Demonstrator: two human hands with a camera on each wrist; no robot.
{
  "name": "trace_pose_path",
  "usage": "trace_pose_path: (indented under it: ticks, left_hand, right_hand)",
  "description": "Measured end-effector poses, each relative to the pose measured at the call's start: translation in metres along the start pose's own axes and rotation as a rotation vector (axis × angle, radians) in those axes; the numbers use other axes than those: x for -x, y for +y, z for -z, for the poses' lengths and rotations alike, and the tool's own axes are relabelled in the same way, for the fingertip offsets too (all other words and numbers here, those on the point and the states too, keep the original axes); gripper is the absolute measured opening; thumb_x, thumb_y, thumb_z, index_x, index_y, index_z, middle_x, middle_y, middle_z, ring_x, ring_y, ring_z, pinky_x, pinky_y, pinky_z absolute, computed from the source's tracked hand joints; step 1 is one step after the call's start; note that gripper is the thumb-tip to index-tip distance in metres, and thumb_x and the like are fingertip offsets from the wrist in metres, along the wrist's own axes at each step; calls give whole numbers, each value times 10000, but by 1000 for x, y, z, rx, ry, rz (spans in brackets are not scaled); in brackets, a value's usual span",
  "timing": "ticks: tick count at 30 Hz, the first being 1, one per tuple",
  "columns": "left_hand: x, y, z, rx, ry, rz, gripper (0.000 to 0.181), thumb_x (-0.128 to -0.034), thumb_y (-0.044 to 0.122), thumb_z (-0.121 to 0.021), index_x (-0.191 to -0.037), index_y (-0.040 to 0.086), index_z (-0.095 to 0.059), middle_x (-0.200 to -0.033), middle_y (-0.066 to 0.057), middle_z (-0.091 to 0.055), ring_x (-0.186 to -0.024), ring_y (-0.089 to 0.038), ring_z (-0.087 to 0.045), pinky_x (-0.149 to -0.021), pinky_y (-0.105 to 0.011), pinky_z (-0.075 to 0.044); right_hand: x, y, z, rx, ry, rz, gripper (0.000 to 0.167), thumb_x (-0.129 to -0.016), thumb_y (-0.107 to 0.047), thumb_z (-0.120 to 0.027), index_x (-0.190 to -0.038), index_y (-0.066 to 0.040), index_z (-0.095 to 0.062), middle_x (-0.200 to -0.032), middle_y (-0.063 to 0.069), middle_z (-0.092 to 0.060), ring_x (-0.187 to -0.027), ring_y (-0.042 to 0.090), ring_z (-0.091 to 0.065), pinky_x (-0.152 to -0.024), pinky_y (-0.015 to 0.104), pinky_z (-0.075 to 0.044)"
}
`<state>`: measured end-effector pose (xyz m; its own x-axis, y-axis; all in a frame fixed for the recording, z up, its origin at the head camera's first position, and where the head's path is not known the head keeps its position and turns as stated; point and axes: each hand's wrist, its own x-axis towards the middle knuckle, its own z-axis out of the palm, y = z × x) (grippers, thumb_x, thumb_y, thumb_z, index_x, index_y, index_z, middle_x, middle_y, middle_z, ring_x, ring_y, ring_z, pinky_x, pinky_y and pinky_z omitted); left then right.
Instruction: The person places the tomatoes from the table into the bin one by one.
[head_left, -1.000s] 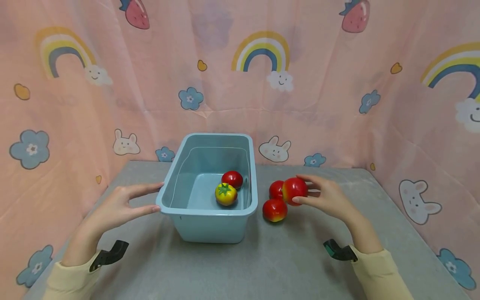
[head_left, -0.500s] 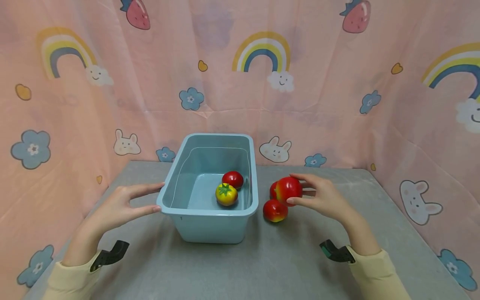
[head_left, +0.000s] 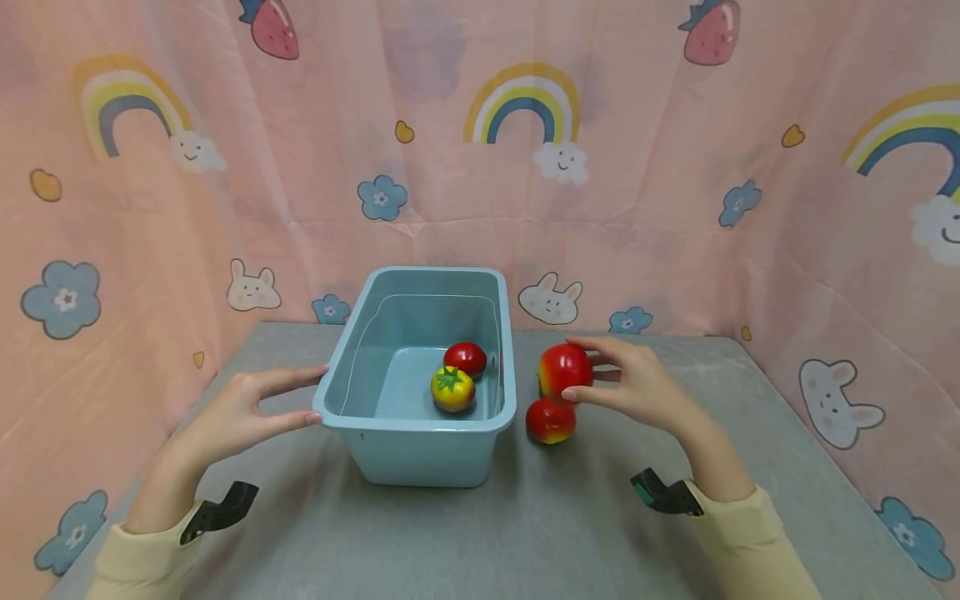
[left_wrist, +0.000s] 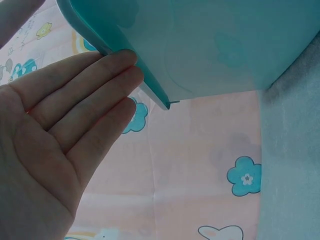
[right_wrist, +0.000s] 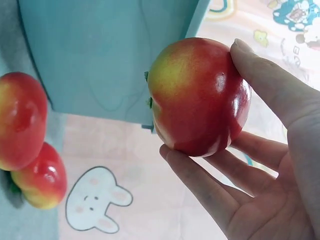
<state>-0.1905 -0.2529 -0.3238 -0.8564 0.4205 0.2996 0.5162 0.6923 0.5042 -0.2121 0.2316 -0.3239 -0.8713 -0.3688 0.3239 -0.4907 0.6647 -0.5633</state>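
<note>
1. Gripped by the right hand [head_left: 641,387], with thumb on one side and fingers on the other: a large red fruit [head_left: 566,372] with a yellow patch.
2. Lifted above the grey table [head_left: 420,533], outside of the blue tub [head_left: 416,450] and to the right of it, near its wall.
3. Lying on the table, just below the large red fruit in the head view: a front fruit [head_left: 551,421], red with yellow at the bottom.
4. Near to this one, also on the table: a back fruit [right_wrist: 42,177], visible in the right wrist view, but almost fully hidden in the head view.
5. With the left hand [head_left: 225,421]: fingers straight, nothing gripped, fingertips touching the rim of the tub at its left side.
6. Inside the tub, on the right part of its floor: a dark red fruit [head_left: 465,358] and, just in front, a yellow fruit [head_left: 452,389] with green leaves on top.
7. Behind the table, a pink cloth [head_left: 300,192] with printed rainbows, flowers and rabbits.
</note>
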Motion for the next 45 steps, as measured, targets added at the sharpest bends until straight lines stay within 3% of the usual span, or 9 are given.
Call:
trace_pose_path:
  ticks: [24,45]
  left_hand:
    - [2,0,1,-21,-3,15,534,-832,365,-723,-1333,285,-555,-1289,117,-598,-1192,-21,-539,-906,-142,-429]
    - [0,-1,0,-18,-9,27,537,-830,386,-719,-1332,293,-553,-1287,122,-599,-1196,-74,-555,-919,-180,-445]
  right_hand:
    - [-36,-37,9,-29,-53,106,677,-764,-347,-793,-1357,-163,-521,-1281,61,-598,-1070,249,-629,-799,381,-564]
    - [-64,-67,12,-3,-94,186,694,-747,-313,-811,-1350,-128,-521,-1254,56,-608,-1066,220,-628,-804,376,-563]
